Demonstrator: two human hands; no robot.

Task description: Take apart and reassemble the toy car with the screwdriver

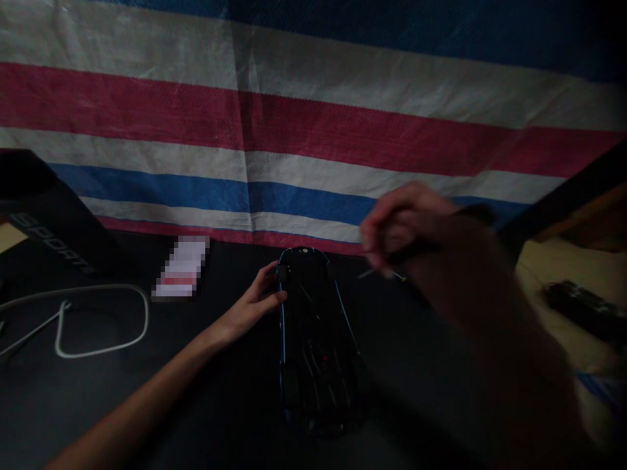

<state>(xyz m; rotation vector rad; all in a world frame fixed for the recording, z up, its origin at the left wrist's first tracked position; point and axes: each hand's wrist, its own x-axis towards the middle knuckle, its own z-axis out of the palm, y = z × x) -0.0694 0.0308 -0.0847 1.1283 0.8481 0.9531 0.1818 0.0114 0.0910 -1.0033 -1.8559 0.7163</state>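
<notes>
A blue, white and red striped woven plastic sheet (313, 117) forms the far boundary of the work area. In front of it extends a flat black tabletop (210, 418). At the far left stands a dark box with grey "SPORT" lettering (53, 222).

A black toy car with thin blue side edges (321, 352) lies on the tabletop at centre, wheels uppermost and its length running near to far. This position apparently serves to expose the underside. A loop of thin white cable (105, 355) lies to the left, well apart from the car. Between box and car lies a pale rectangular item (181, 267); its details are masked.

The right hand (409, 232) is raised to the right of the car's far end, apart from it. Its fingers are closed around a slim dark-handled tool with a thin metal shaft (424, 248), the shaft directed left and downward; the grip presumably gives fine control of the tip. The left hand (255, 294) grips the car's left edge near the far end, thumb over the rim, fingers against the side, probably to steady it. The car therefore lies directly right of the left hand and to the left of and nearer than the right hand.

A small yellow-tipped item (401, 278) shows just below the right hand; its type cannot be determined.
</notes>
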